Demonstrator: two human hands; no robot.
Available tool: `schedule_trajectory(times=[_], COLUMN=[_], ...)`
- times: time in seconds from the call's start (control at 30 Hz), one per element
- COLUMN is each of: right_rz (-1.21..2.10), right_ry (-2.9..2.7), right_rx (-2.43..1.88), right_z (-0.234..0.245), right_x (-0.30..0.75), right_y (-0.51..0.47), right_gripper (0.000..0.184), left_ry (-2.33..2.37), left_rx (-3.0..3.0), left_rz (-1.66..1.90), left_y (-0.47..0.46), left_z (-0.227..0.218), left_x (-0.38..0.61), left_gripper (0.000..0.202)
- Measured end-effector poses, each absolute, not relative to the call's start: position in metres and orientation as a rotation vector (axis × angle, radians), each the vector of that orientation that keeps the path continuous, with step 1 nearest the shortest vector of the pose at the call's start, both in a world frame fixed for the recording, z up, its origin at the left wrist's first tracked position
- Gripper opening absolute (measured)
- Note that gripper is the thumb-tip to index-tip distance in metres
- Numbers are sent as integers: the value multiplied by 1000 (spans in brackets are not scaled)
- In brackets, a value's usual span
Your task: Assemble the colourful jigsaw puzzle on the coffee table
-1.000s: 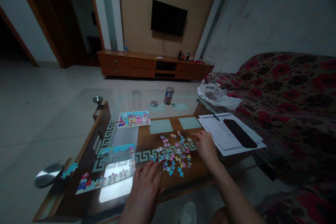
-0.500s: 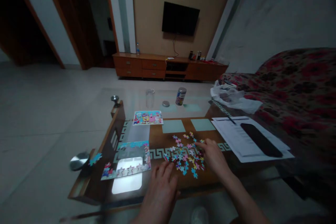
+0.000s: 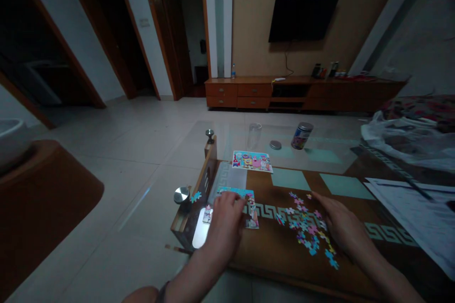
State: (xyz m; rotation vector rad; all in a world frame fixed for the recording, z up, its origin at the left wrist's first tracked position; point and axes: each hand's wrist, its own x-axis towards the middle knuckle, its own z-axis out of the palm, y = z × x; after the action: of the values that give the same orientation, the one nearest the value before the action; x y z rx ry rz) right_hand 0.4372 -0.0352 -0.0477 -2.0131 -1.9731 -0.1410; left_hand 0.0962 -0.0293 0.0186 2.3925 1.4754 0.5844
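My left hand point(image 3: 227, 213) is over the part-built jigsaw puzzle point(image 3: 253, 220), its fingers bent down and drawn together. Whatever the fingertips hold, if anything, is hidden, and the hand covers much of the puzzle's middle. My right hand point(image 3: 339, 220) rests at the right edge of a heap of loose jigsaw pieces point(image 3: 307, 227), fingers stretched out, the index fingertip near a small piece at the top of the heap. Behind the puzzle lies a colourful cartoon picture sheet point(image 3: 252, 161). One blue jigsaw piece point(image 3: 195, 197) lies apart at the table's left end.
On the glass table point(image 3: 277, 265) stand a clear glass point(image 3: 254, 136) and a printed tin point(image 3: 302, 136), with a round lid point(image 3: 275, 145) between them. Papers point(image 3: 408, 213) and a white plastic bag point(image 3: 394, 135) lie to the right. A brown stool-like object point(image 3: 46, 208) stands at left.
My left hand has moved left from the heap to the puzzle. My right hand has gone from pointing into the heap to lying beside it. The view has turned left.
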Motion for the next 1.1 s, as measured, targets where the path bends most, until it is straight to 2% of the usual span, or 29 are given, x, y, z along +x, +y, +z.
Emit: schedule_trajectory(times=[0.13, 0.27, 0.63, 0.83, 1.1], right_rz=[-254, -286, -204, -156, -128], right_ry=[-1911, -1867, -1800, -1760, -1731], right_rx=[-1997, -1980, -1993, -1996, -2006], right_z=[-41, -35, -23, -19, -10], right_x=[442, 443, 435, 433, 431], right_y=[-40, -43, -51, -52, -53], right_gripper=[49, 43, 38, 37, 36], left_ry=[1842, 2016, 1890, 1695, 1703], left_rx=[2250, 2156, 2095, 2209, 2179], left_rz=[486, 384, 374, 464, 532], left_y=[8, 29, 43, 53, 56], left_z=[17, 6, -16, -26, -25], left_x=[40, 0, -14, -15, -12], left_gripper=[31, 26, 14, 18, 21])
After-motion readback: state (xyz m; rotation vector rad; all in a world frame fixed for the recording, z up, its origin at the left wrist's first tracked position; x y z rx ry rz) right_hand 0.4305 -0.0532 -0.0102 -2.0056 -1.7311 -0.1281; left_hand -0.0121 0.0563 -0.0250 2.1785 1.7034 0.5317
